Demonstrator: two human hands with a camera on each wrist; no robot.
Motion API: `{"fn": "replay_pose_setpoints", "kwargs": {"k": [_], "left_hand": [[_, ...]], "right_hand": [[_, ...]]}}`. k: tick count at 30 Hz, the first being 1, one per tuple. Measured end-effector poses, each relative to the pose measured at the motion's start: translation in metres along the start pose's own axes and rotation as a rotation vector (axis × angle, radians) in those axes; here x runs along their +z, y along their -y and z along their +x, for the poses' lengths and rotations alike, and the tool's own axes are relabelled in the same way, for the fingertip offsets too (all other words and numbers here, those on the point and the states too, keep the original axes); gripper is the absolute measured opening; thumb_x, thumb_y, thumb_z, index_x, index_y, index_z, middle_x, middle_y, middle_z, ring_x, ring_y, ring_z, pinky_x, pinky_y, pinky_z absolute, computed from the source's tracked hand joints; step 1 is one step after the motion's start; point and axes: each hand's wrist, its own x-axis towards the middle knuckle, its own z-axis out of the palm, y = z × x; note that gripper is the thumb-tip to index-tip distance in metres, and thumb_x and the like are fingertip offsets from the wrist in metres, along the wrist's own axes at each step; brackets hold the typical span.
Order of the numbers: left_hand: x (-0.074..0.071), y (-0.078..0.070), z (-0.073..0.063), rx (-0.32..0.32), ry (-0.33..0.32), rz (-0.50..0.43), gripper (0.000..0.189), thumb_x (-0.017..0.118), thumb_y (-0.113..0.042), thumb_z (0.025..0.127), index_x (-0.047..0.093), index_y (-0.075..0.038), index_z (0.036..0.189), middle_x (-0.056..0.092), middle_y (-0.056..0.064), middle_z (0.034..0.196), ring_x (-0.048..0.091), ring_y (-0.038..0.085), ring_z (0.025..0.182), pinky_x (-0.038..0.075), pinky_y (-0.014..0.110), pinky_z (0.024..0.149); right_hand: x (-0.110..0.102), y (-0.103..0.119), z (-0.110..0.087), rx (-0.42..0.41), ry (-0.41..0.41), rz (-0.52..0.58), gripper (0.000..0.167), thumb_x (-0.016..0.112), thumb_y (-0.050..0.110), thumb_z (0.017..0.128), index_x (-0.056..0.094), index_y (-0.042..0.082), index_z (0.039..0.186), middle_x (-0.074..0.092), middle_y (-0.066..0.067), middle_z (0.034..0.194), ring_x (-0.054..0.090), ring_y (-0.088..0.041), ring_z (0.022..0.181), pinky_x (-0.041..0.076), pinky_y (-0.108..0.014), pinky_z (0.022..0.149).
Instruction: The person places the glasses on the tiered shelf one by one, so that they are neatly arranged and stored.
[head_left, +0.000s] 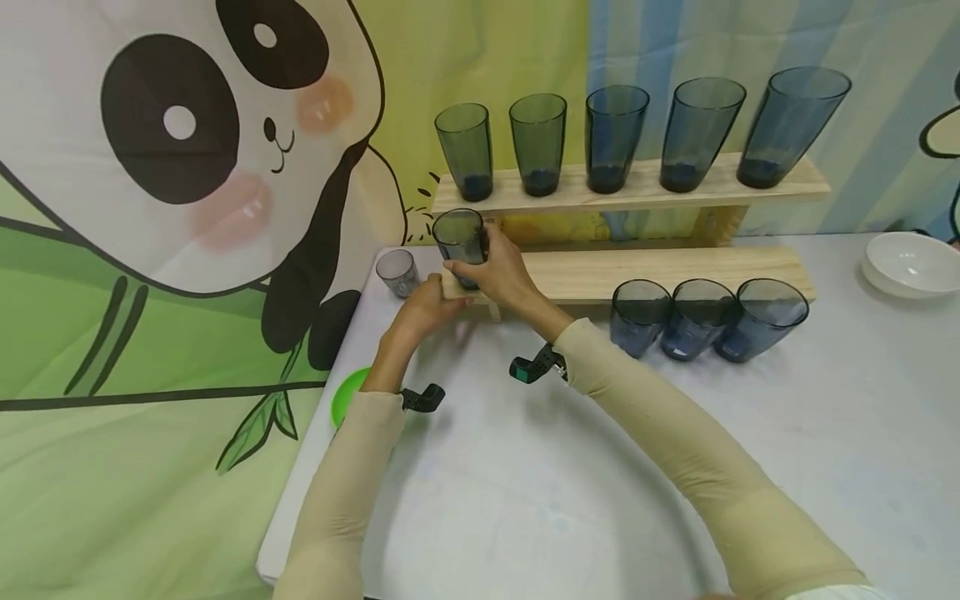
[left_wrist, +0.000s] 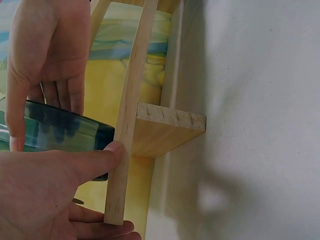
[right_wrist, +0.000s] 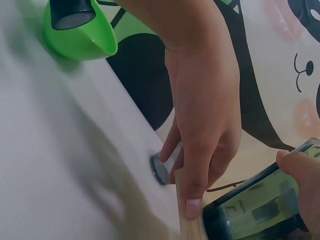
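My right hand (head_left: 506, 267) holds a dark tinted drinking glass (head_left: 459, 237) upright, thumb and fingers around its side. The glass's base meets the left end of the lower wooden shelf board (head_left: 652, 271). My left hand (head_left: 426, 315) grips that same end of the board; in the left wrist view its thumb (left_wrist: 100, 159) lies on top, close to the glass's base, with the fingers underneath. Several matching glasses (head_left: 538, 146) stand in a row on the upper shelf board (head_left: 570, 187). Just left of my hands, a small clear glass (head_left: 397, 273) stands on the table.
Three more tinted glasses (head_left: 697, 321) stand together on the white-covered table (head_left: 525, 500), before the lower board's right end. A white bowl (head_left: 911, 265) sits at the far right. Partly behind my left forearm is a green bowl (head_left: 347, 397). Printed cloth (head_left: 480, 42) hangs behind the rack.
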Motion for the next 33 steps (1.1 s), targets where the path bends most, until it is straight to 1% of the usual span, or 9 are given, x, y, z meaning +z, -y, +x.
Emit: {"fn": "replay_pose_setpoints", "kwargs": {"k": [3,6,9,12,16,21,26,28,33], "left_hand": [[0.001,0.002,-0.001,0.003,-0.001,-0.006,0.074,0.067,-0.040,0.103,0.038,0.009,0.151,0.061,0.026,0.129,0.062,0.036,0.112,0.050,0.052,0.098],[0.001,0.002,0.000,0.009,0.008,-0.005,0.075,0.066,-0.039,0.103,0.036,0.009,0.153,0.060,0.027,0.132,0.061,0.038,0.115,0.050,0.053,0.100],[0.001,0.000,0.000,0.000,0.014,0.006,0.078,0.067,-0.040,0.104,0.035,0.010,0.154,0.057,0.030,0.139,0.059,0.041,0.125,0.048,0.054,0.105],[0.001,0.000,0.000,-0.005,0.008,0.014,0.079,0.067,-0.040,0.103,0.034,0.011,0.154,0.054,0.032,0.145,0.055,0.043,0.133,0.045,0.055,0.111],[0.001,0.001,0.000,0.007,-0.016,0.002,0.076,0.069,-0.038,0.102,0.038,0.012,0.151,0.055,0.033,0.143,0.056,0.044,0.133,0.045,0.055,0.113],[0.003,0.002,0.000,0.021,-0.025,-0.021,0.075,0.070,-0.038,0.101,0.041,0.011,0.148,0.058,0.033,0.140,0.058,0.044,0.131,0.046,0.054,0.111],[0.003,0.000,-0.001,0.018,-0.016,-0.027,0.077,0.070,-0.039,0.101,0.040,0.012,0.149,0.056,0.033,0.142,0.056,0.044,0.133,0.045,0.055,0.113],[0.002,-0.001,-0.002,0.017,-0.015,-0.023,0.077,0.070,-0.039,0.101,0.039,0.012,0.150,0.055,0.033,0.143,0.055,0.045,0.134,0.045,0.055,0.114],[0.001,-0.001,-0.004,0.012,-0.018,-0.020,0.075,0.070,-0.037,0.101,0.039,0.012,0.149,0.055,0.033,0.143,0.055,0.045,0.134,0.044,0.055,0.113]], "right_hand": [[0.001,0.000,-0.001,-0.011,0.006,-0.003,0.092,0.083,0.041,0.092,0.034,0.006,0.161,0.052,-0.015,0.154,0.052,-0.029,0.140,0.043,-0.045,0.116],[-0.005,0.002,-0.005,-0.009,0.016,-0.021,0.097,0.083,0.043,0.091,0.030,0.007,0.164,0.048,-0.015,0.158,0.048,-0.029,0.145,0.041,-0.046,0.118],[-0.017,0.008,-0.011,-0.001,0.047,-0.028,0.100,0.083,0.045,0.091,0.027,0.008,0.165,0.044,-0.017,0.162,0.044,-0.032,0.149,0.039,-0.048,0.120],[-0.034,0.013,-0.021,0.010,0.082,0.012,0.100,0.083,0.045,0.091,0.027,0.009,0.166,0.041,-0.019,0.164,0.043,-0.035,0.150,0.039,-0.048,0.121],[-0.062,0.022,-0.037,0.018,0.122,0.071,0.100,0.083,0.046,0.091,0.028,0.011,0.166,0.039,-0.017,0.166,0.041,-0.034,0.152,0.038,-0.043,0.122],[-0.106,0.027,-0.057,0.008,0.132,0.035,0.097,0.079,0.048,0.094,0.026,0.012,0.167,0.040,-0.012,0.166,0.039,-0.029,0.154,0.035,-0.041,0.124],[-0.149,0.025,-0.080,-0.020,0.070,0.022,0.087,0.076,0.042,0.098,0.032,0.010,0.165,0.044,-0.012,0.163,0.042,-0.027,0.152,0.035,-0.040,0.124],[-0.165,0.022,-0.091,-0.017,0.044,0.015,0.085,0.076,0.042,0.098,0.033,0.010,0.165,0.044,-0.013,0.163,0.041,-0.027,0.152,0.034,-0.039,0.125],[-0.204,0.007,-0.118,0.015,-0.027,-0.067,0.086,0.073,0.046,0.099,0.031,0.013,0.166,0.041,-0.015,0.165,0.040,-0.032,0.153,0.035,-0.046,0.124]]}}
